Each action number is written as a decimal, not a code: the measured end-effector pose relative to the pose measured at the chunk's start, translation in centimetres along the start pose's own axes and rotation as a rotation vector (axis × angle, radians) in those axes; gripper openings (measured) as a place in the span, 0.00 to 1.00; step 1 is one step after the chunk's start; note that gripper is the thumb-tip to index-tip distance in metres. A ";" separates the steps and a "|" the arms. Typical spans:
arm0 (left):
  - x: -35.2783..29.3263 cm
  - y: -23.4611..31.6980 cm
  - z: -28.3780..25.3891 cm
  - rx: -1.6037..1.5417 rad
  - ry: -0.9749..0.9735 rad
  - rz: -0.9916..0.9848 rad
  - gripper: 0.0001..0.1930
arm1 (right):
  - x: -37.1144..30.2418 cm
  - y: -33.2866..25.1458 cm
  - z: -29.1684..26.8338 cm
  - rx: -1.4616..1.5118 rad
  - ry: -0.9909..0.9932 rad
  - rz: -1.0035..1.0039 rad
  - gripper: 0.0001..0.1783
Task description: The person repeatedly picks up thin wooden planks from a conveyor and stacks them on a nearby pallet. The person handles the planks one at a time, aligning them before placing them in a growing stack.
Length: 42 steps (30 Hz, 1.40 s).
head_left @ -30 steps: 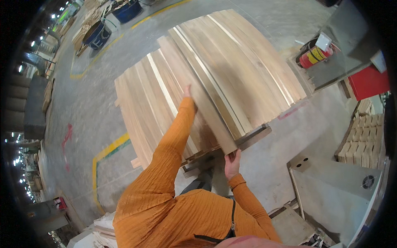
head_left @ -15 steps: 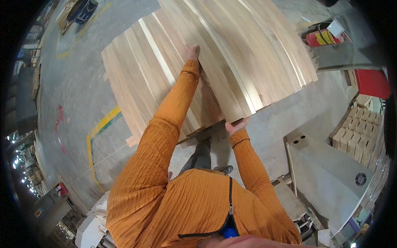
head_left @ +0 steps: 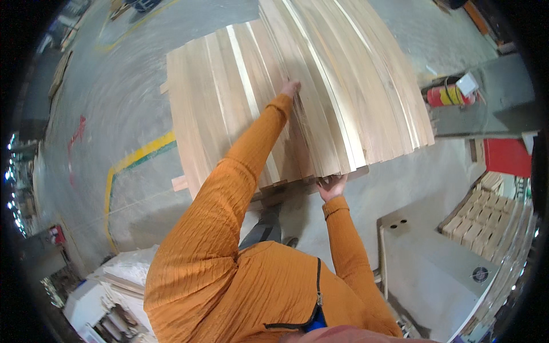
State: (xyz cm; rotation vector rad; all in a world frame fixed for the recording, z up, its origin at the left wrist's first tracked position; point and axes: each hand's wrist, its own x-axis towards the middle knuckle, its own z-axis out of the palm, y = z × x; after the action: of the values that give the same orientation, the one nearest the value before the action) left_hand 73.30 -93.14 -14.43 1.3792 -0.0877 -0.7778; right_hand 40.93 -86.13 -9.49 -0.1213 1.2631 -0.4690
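Note:
Long pale wooden boards lie side by side in a stack [head_left: 214,97] in front of me, the right part one layer higher than the left. My left hand [head_left: 291,87] is closed over the left edge of a wooden board [head_left: 316,128] in the upper layer, about halfway along it. At the near end of that board, my right hand [head_left: 333,187] grips from below, its fingers curled up against the end. Part of the fingers of both hands is hidden by the wood.
On the right stand a grey metal cabinet [head_left: 426,263], stacked wooden pieces [head_left: 477,220], a red box [head_left: 508,157] and a red fire extinguisher [head_left: 445,96]. Yellow floor tape [head_left: 146,150] runs along the left. A short block [head_left: 180,183] juts out from under the stack.
The view has shifted, so the stack sits lower and further right. My right hand has turned, its fingers now up at the board's end. My left hand keeps its hold on the edge.

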 end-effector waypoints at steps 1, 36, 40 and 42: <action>-2.7 -0.3 -0.7 0.048 -0.038 -0.009 0.36 | 0.0 0.3 -1.4 -0.174 0.100 -0.093 0.46; -77.9 -11.6 -25.7 0.829 -0.147 0.159 0.18 | -14.2 15.1 -38.9 -0.986 -0.106 -0.245 0.35; -82.7 -11.4 -30.8 0.789 -0.065 0.066 0.18 | -15.6 21.1 -35.9 -0.953 -0.189 -0.244 0.35; -85.5 -11.9 -33.9 0.756 -0.005 0.073 0.18 | -16.9 25.2 -34.4 -1.000 -0.267 -0.201 0.35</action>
State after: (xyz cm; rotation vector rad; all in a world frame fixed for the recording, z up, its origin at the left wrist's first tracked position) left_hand 20.25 -18.33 -0.56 2.0712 -0.4711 -0.7135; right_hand 11.88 -50.97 -13.79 -1.1232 1.1218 0.0530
